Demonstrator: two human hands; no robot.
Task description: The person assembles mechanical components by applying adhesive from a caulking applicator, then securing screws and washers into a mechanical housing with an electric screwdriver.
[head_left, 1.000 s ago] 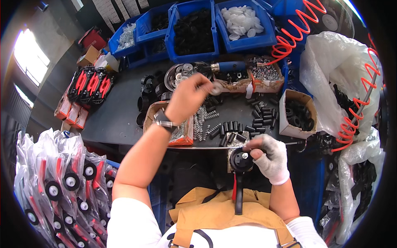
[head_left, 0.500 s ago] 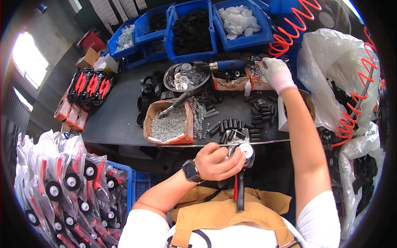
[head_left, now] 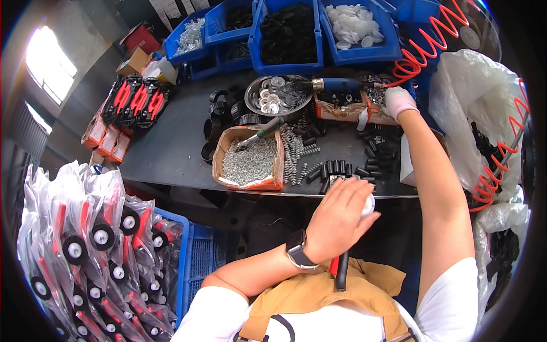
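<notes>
Left grip (head_left: 338,219) over white disc (head_left: 369,206), partly covering it.

Wht short-slv tee (head_left: 336,322), slvs (head_left: 453,296) at 4 & 7 o'clock, blk curve (head_left: 291,326) on chest approx 6. Tan apron (head_left: 310,293) w/ straps (head_left: 393,326). L wrist: blk rect. smartwatch (head_left: 296,241), approx 6. R hand (head_left: 400,101), 2 o'clock: wht glove (head_left: 397,97), pinkish cuff (head_left: 404,106).
</notes>
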